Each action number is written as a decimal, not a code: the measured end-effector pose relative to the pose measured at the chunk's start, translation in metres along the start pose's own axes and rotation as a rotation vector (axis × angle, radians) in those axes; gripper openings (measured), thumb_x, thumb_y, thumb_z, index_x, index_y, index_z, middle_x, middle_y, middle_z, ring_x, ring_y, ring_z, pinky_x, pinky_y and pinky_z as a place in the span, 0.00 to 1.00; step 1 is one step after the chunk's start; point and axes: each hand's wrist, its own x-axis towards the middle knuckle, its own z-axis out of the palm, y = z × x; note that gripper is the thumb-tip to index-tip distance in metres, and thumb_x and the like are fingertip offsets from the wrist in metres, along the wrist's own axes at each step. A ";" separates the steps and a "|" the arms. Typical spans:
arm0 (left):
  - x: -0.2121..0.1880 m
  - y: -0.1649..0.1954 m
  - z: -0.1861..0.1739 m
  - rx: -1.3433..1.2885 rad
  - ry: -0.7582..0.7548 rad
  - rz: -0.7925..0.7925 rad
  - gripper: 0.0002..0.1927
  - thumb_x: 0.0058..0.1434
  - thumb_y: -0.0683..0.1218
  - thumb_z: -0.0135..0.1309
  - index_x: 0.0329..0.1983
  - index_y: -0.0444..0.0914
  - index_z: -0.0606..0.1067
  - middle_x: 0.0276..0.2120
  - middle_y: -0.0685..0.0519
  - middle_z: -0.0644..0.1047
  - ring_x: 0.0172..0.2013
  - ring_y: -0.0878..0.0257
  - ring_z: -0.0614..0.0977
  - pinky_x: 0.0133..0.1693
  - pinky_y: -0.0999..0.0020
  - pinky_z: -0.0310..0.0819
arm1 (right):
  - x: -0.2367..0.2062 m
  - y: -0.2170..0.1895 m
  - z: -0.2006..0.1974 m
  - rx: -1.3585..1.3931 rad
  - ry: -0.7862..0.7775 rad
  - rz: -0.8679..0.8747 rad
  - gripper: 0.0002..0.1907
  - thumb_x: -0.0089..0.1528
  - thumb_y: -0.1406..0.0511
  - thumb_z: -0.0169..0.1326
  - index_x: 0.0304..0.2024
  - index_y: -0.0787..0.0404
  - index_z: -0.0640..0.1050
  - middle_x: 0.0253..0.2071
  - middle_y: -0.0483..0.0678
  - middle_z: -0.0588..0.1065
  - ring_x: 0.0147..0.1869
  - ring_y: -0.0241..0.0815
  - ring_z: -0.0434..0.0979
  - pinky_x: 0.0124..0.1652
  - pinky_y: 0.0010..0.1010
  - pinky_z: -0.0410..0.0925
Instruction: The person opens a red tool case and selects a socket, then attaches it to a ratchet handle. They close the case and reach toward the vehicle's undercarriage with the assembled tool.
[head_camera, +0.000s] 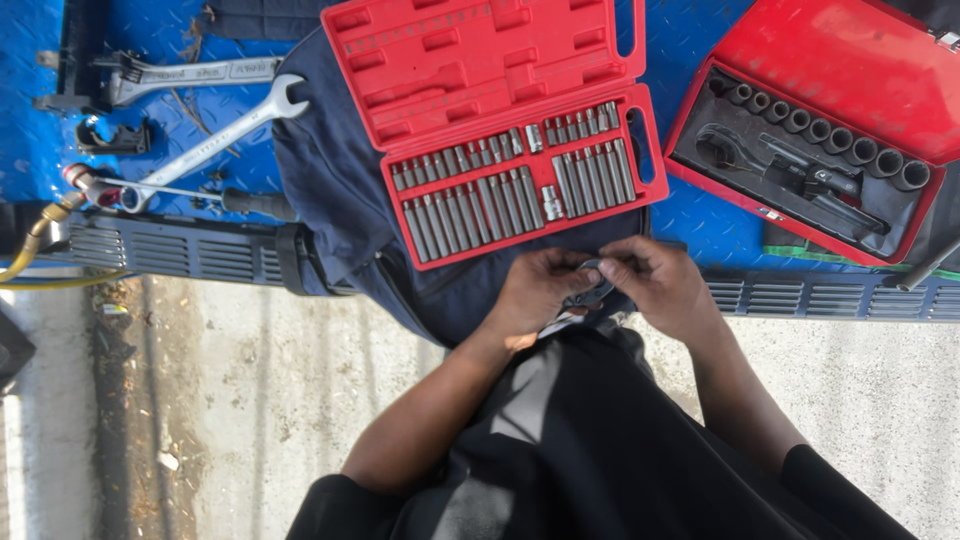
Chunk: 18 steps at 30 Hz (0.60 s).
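Blue checker-plate deck (700, 225) across the far half of the view, dark slatted step (190, 255) along its near edge, pale concrete ground (270, 400) below that. Dark navy cloth (330, 180) is spread over the deck and hangs over the step.

Both hands meet at centre, just near of the open red bit case (500, 120). Left hand (535, 290) and right hand (655, 285) are pinched fingertip to fingertip on one small dark metal part (590, 290). It looks ring- or clip-shaped; too small to tell more. Fingers of both hands are curled tight around it, none spread. The part sits between the two hands, above the cloth edge, over the person's dark lap.

Bit case: lid hinged open on the far side, tray on the near side holding two blocks of silver bits (510, 190) in rows. It rests on the cloth.

Right of it, well apart: second red case (850, 70), lid open, black tray with a row of dark sockets (830, 135) along the far edge and a ratchet handle (790, 175) lying below them.

Far left on the deck: big silver combination spanner (215, 140) lying diagonally, an adjustable wrench (190, 72) further off, a black-handled tool (250, 203) just near the spanner's ring end. A yellow hose (30, 250) with a brass fitting runs off the left edge.
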 end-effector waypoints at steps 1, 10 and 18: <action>-0.001 0.004 0.001 0.009 0.003 -0.016 0.15 0.62 0.40 0.61 0.50 0.26 0.77 0.38 0.43 0.83 0.32 0.58 0.86 0.31 0.69 0.82 | -0.002 -0.001 0.001 0.037 0.000 0.021 0.13 0.65 0.64 0.58 0.47 0.67 0.81 0.35 0.48 0.82 0.38 0.34 0.80 0.38 0.26 0.73; -0.010 0.041 0.017 0.237 -0.121 0.046 0.17 0.64 0.41 0.60 0.53 0.28 0.74 0.37 0.45 0.82 0.34 0.64 0.84 0.33 0.71 0.81 | -0.010 -0.016 -0.008 0.117 0.067 -0.009 0.12 0.66 0.64 0.57 0.46 0.68 0.80 0.36 0.47 0.80 0.40 0.31 0.77 0.39 0.24 0.71; -0.026 0.111 0.040 -0.106 -0.090 0.359 0.17 0.67 0.41 0.58 0.55 0.28 0.72 0.43 0.44 0.81 0.42 0.60 0.85 0.43 0.63 0.86 | 0.000 -0.099 -0.010 0.456 0.179 -0.367 0.17 0.74 0.59 0.49 0.57 0.66 0.70 0.46 0.47 0.78 0.45 0.34 0.81 0.47 0.24 0.75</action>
